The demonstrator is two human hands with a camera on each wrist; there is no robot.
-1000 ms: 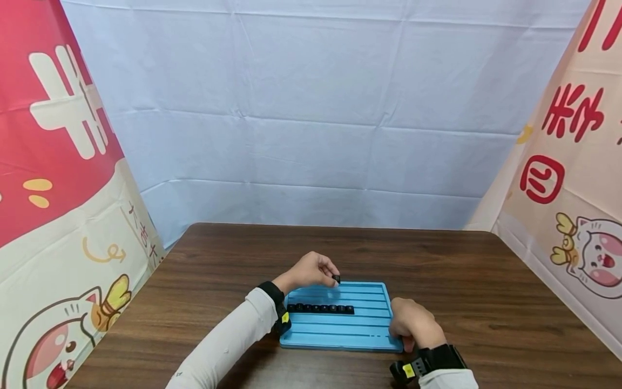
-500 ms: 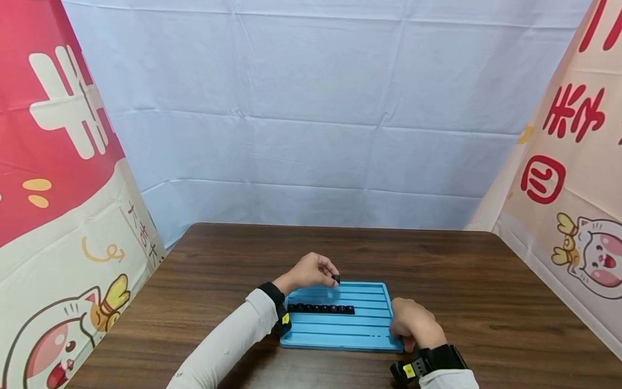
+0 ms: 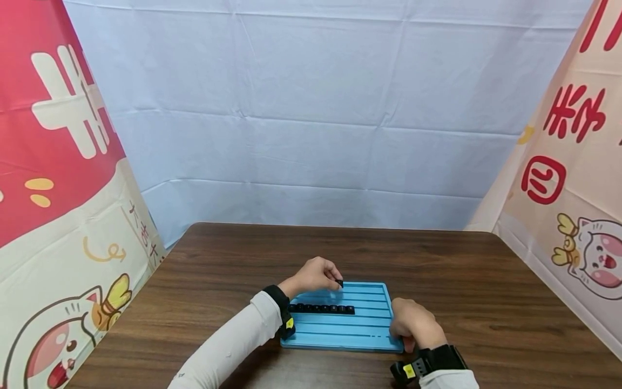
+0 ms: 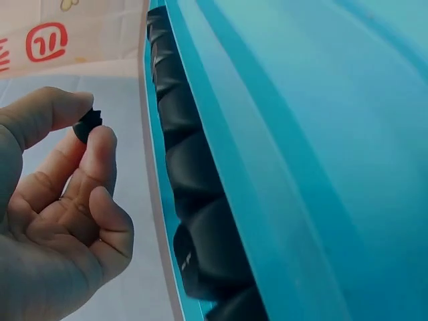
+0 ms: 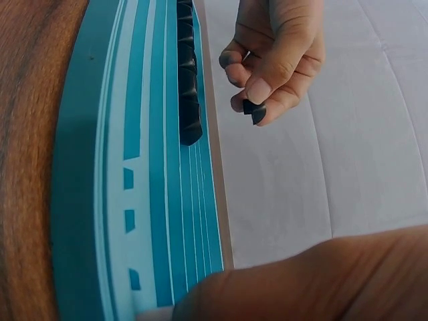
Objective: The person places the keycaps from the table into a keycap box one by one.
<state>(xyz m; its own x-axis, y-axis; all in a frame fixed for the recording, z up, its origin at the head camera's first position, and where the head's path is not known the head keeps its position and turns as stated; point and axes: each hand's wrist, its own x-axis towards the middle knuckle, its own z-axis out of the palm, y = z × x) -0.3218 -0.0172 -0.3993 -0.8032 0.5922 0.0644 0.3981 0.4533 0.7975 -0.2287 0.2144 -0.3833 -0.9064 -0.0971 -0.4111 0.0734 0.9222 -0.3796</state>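
My left hand (image 3: 315, 274) pinches a small black keycap (image 4: 86, 126) between thumb and fingertips, above the back part of a blue ridged tray (image 3: 335, 328). The other fingers of this hand curl toward the palm in the left wrist view. A row of several black keycaps (image 3: 323, 309) sits side by side in one groove, starting at the tray's left end. At the tray's right edge, my right hand (image 3: 414, 323) grips the rim; its thumb (image 5: 221, 294) lies over the tray in the right wrist view, with the other fingers mostly hidden.
The tray lies on a dark wooden table (image 3: 233, 254). Beyond the table hangs a pale blue cloth (image 3: 311, 135), with printed cloths at the left (image 3: 58, 227) and right (image 3: 563, 227). Both wrists wear black straps with cameras.
My left hand has shifted slightly to the right and toward me with the keycap still pinched. The right hand, the tray and the keycap row stay in place.
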